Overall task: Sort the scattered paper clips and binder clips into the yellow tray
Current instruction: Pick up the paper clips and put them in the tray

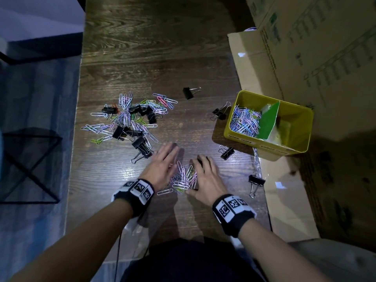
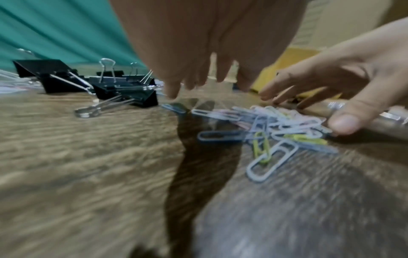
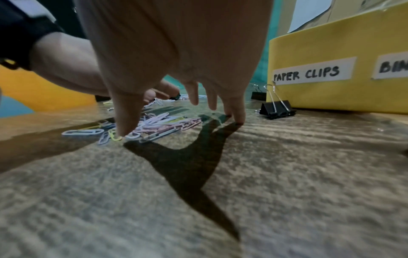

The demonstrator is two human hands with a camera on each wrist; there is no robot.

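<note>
A small heap of pastel paper clips point(image 1: 184, 178) point(image 2: 273, 129) point(image 3: 154, 125) lies between my two hands on the wooden table. My left hand point(image 1: 162, 163) point(image 2: 198, 83) is flat with straight fingers on the heap's left side. My right hand point(image 1: 205, 176) point(image 3: 181, 111) spreads its fingers over the right side, thumb tip touching the clips. Neither hand holds anything. A larger scatter of paper clips and black binder clips point(image 1: 132, 119) lies further left. The yellow tray point(image 1: 293, 110) point(image 3: 331, 97) stands at the right, with paper clips point(image 1: 245, 121) in its left compartment.
Single black binder clips lie around: one point(image 1: 188, 92) at the far middle, one point(image 1: 219, 113) beside the tray, one point(image 1: 226, 152) point(image 3: 277, 108) before it, one point(image 1: 255, 183) on the cardboard edge. Flattened cardboard point(image 1: 305, 58) covers the right. The table's left edge point(image 1: 75, 139) drops off.
</note>
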